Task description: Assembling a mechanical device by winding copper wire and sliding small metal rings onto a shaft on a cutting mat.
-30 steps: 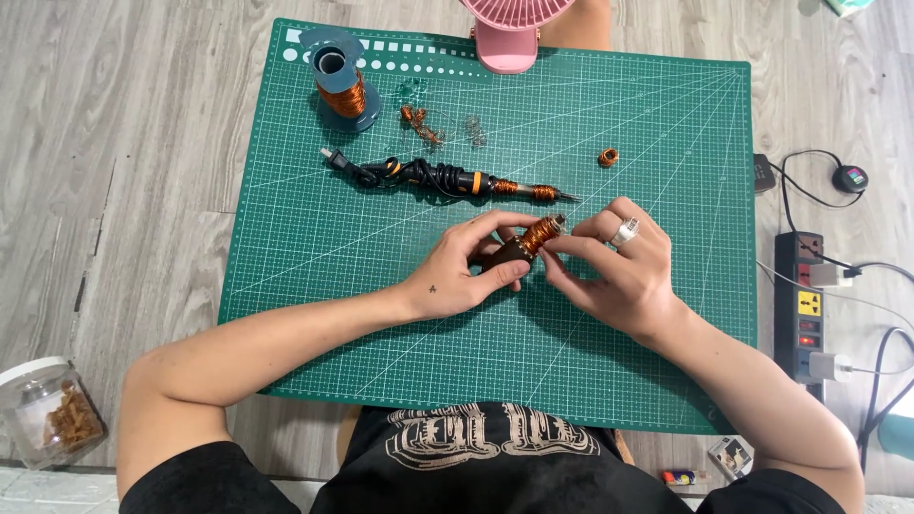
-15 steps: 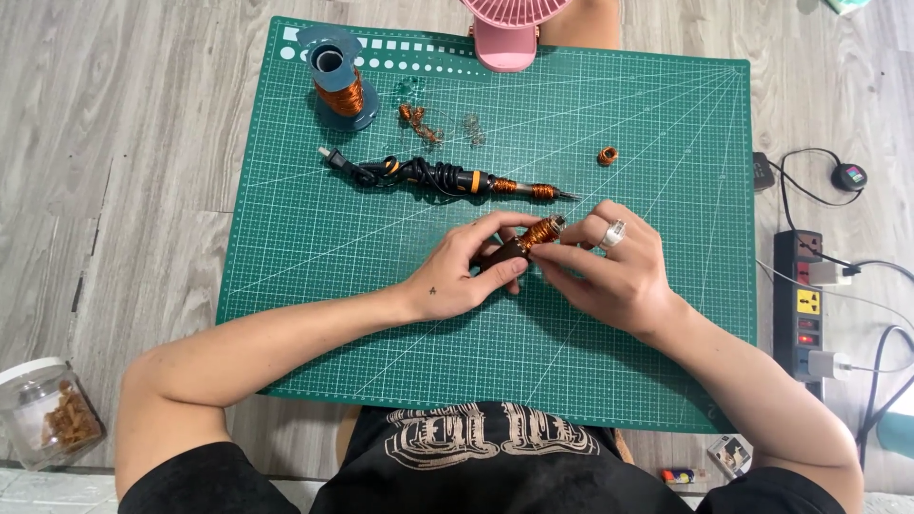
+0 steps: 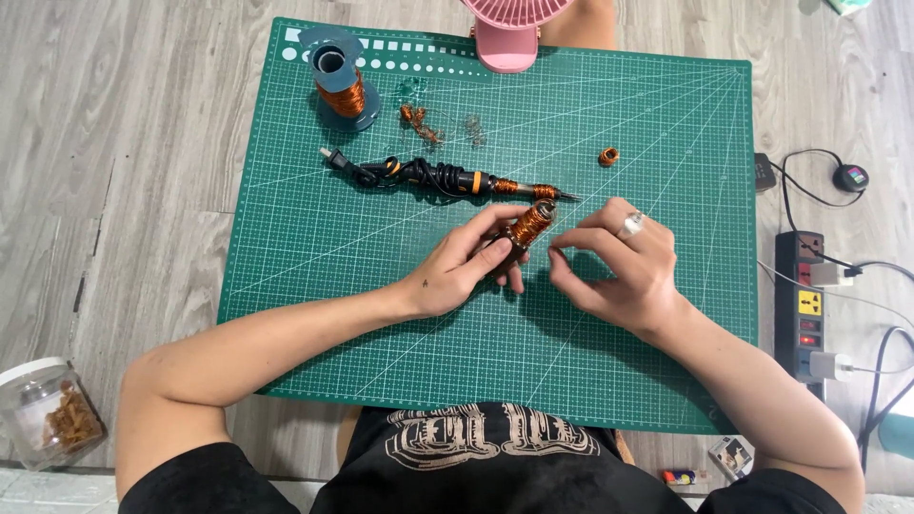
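My left hand [image 3: 468, 267] grips a short dark rod wound with copper wire [image 3: 526, 227], holding it tilted above the green cutting mat [image 3: 314, 247]. My right hand [image 3: 624, 269], with a ring on one finger, sits just right of the coil, thumb and forefinger pinched together near its end as if on a thin wire that I cannot make out. A soldering iron with black cord [image 3: 440, 177] lies on the mat just beyond the hands.
A copper wire spool [image 3: 339, 83] stands at the mat's far left, with wire scraps [image 3: 420, 119] beside it and a small copper coil [image 3: 608, 156] to the right. A pink fan [image 3: 508, 29] sits at the far edge. A power strip [image 3: 809, 300] lies right; a jar [image 3: 43, 414] lower left.
My right hand has drawn away a little to the right of the coil, with its fingers now pinched. The left hand keeps hold of the coil.
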